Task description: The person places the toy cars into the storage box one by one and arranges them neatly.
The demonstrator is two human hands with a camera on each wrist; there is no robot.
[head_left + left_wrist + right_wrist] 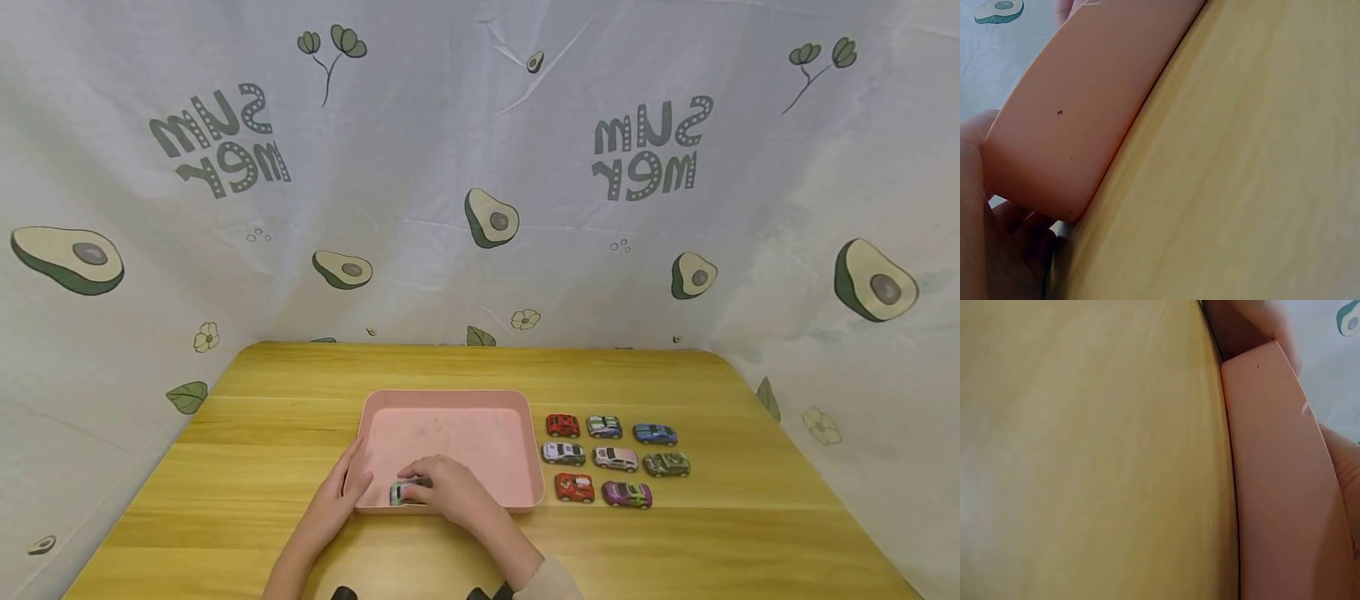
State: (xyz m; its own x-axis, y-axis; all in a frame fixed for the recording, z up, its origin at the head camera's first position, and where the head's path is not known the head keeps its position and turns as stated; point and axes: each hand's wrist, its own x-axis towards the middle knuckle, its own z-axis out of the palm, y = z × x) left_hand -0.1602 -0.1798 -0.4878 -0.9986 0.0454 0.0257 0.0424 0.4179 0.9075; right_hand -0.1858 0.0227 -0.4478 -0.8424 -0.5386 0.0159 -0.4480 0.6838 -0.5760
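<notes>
Cut-off sleeve (550,581), right grip (447,487) around a partly hidden toy car (396,493), left grip (334,493) around the pink tray (476,429).

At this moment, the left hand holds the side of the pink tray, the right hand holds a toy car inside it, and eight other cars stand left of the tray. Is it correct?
One detail is wrong: the head view shows the eight other cars right of the tray, not left. The rest is correct.

The pink tray (474,435) is rectangular, round-cornered, and lies flat, open side up. A pale toy car (396,494), partly covered, sits inside toward the near-left corner.
</notes>
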